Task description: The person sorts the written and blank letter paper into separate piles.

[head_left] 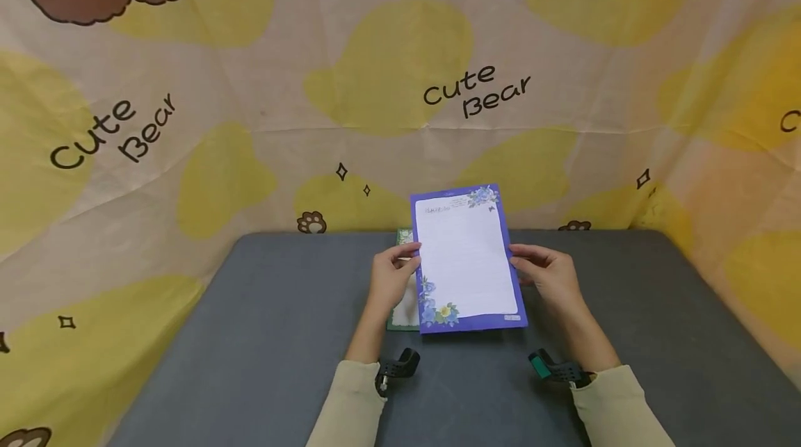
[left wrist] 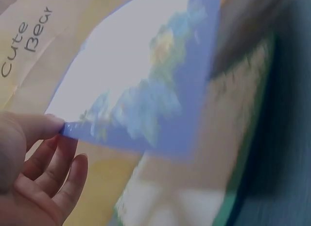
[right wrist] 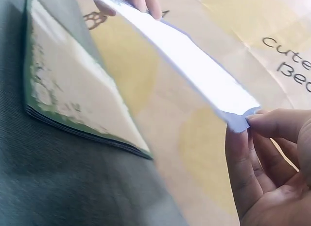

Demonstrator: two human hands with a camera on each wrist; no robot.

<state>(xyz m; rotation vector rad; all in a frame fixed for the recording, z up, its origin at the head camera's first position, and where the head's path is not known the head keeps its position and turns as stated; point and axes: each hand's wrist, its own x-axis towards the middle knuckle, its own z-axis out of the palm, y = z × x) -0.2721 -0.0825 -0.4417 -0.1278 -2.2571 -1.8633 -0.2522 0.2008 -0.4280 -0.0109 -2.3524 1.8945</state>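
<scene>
A sheet of blue-bordered floral writing paper (head_left: 466, 259) is held up above the table, its white face toward the head camera. My left hand (head_left: 391, 277) pinches its left edge between thumb and fingers. On the opposite edge, my right hand (head_left: 551, 273) pinches it the same way, as the right wrist view also shows. Below the sheet lies a stack of green-bordered writing paper (right wrist: 73, 80) with flowers at its corner. In the head view the raised sheet hides most of that stack; only its left strip shows.
A grey table (head_left: 300, 308) stretches under both arms. Behind it hangs a cloth backdrop (head_left: 250, 71) with yellow patches, bear feet and "Cute Bear" lettering. Dark bands with small devices (head_left: 400, 363) sit on both wrists.
</scene>
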